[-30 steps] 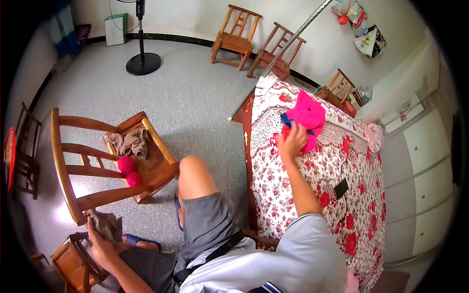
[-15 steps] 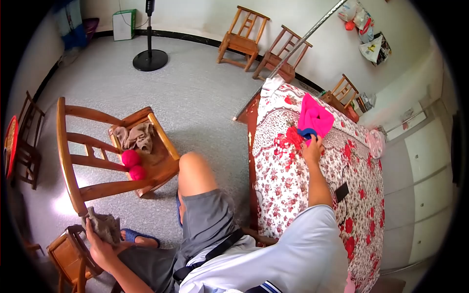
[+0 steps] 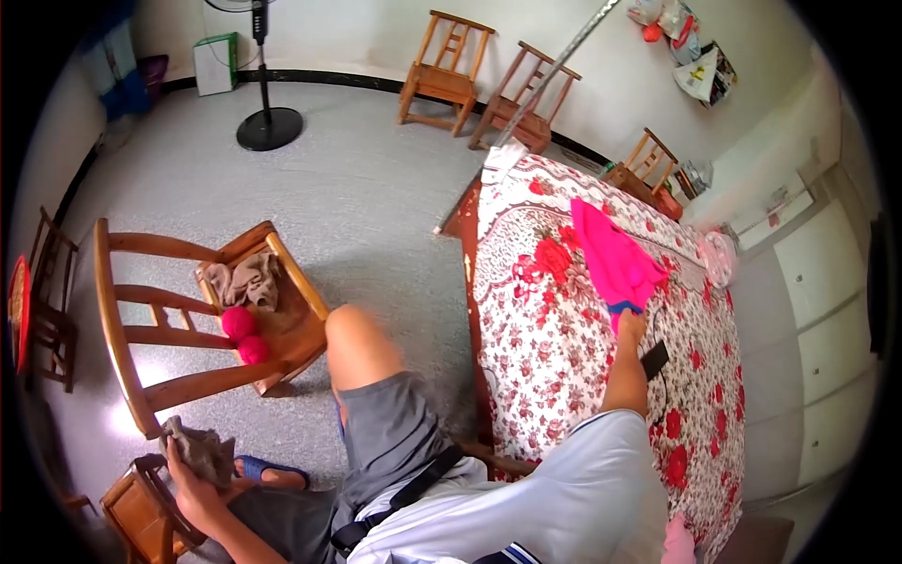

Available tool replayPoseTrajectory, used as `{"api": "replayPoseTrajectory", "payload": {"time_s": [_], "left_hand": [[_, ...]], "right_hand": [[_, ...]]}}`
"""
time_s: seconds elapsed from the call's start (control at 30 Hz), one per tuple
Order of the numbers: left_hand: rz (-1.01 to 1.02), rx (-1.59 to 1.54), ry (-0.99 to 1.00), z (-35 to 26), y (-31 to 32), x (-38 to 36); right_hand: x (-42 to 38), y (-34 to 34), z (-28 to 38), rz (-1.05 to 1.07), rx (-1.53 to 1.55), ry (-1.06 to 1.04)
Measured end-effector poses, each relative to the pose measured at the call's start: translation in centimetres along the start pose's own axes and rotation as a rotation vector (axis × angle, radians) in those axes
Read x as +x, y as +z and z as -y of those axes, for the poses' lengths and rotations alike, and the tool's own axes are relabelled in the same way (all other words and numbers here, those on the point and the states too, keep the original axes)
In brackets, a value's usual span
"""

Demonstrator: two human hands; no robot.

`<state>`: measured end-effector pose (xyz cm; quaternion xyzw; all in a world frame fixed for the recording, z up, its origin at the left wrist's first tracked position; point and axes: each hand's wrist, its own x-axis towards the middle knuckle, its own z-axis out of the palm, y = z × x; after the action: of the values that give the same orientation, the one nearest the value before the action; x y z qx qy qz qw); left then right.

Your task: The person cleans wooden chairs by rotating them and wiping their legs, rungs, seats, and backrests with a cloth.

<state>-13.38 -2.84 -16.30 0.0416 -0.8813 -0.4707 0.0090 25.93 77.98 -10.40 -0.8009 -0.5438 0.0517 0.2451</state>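
Fingers of the right hand [image 3: 630, 326] are hard to make out, since the pink garment [image 3: 611, 256] drapes over them; the hand seems closed on its blue-trimmed edge, holding the cloth stretched over the flowered bedspread [image 3: 554, 348]. Low in the view, the left hand [image 3: 193, 470] grips a crumpled grey-brown cloth [image 3: 199, 446] beside a small wooden stool [image 3: 141, 508] that is cut off at the edge. A second ago the pink garment lay bunched farther up the bed under the reaching right hand; now it is drawn out long and nearer the person, while the left hand stays on its cloth. Close to the right hand lies a dark phone [image 3: 655, 359] on the bedspread. Across the grey speckled floor stands a wooden chair [image 3: 178, 315] holding another brownish cloth [image 3: 246, 279] and two pink yarn balls [image 3: 244, 334], with a standing fan [image 3: 268, 122] and more chairs along the white wall.
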Motion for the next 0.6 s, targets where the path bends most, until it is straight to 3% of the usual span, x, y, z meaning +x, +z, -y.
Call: {"api": "replayPoseTrajectory", "payload": {"time_s": [0.07,0.1,0.17,0.23,0.3,0.4,0.47,0.53,0.6], "left_hand": [[-0.033,-0.386,-0.365,-3.9,0.4,0.3],[-0.027,-0.384,-0.36,-1.8,0.4,0.8],[0.015,-0.024,0.131,2.3,0.4,1.8],[0.026,0.089,0.139,2.8,-0.2,1.7],[0.043,0.199,0.144,2.6,0.0,1.6],[-0.017,0.255,0.312,3.5,0.0,1.4],[-0.003,0.288,0.259,3.5,-0.2,1.3],[-0.002,0.297,0.26,3.6,-0.4,1.2],[-0.001,0.306,0.26,3.5,-0.5,1.0]], "right_hand": [[0.2,0.4,-0.2,0.0,-0.035,-0.076],[-1.6,-0.2,0.4,-0.054,0.053,-0.114],[-2.0,0.7,0.0,-0.097,0.075,-0.166],[-2.0,1.1,0.1,-0.147,0.102,-0.223],[-3.7,-0.4,1.2,-0.012,-0.014,-0.417],[-4.1,-1.0,1.3,0.001,-0.011,-0.55],[-3.6,-1.5,2.0,0.046,-0.096,-0.452],[-3.3,-1.7,2.9,-0.032,-0.091,-0.122],[-3.5,-1.4,4.0,-0.015,-0.029,-0.053]]}}
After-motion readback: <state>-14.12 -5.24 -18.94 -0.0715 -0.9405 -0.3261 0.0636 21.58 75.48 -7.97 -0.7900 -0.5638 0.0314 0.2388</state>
